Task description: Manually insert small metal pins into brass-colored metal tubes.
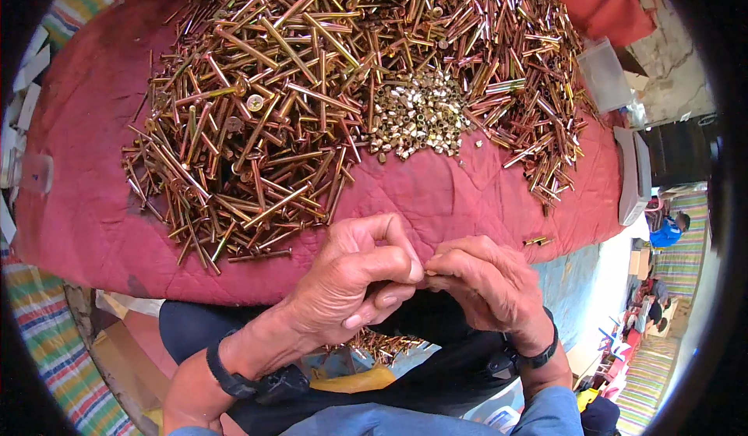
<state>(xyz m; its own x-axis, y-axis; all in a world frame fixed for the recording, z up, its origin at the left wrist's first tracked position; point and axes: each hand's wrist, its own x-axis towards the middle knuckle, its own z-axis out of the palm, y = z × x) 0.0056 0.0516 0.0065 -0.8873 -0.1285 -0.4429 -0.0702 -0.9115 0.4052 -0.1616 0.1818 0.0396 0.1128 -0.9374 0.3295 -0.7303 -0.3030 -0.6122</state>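
Two-handed fingertip work on small hardware.
Left hand [360, 272] and right hand [489, 284] meet in narrow pinches; the piece held cannot be told. Small gold-coloured fittings [418, 116] lie ahead, long bolts [249, 144] ahead-left; the next move likely calls for steady fingertips.

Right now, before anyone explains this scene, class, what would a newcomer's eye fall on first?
Probably the huge heap of coppery metal bolts spread across the far part of the red cloth. Next, the small pile of shiny pieces gleams at the heap's near edge, around the middle. Below, the left hand and right hand come together at the fingertips; anything pinched there is too small to tell.
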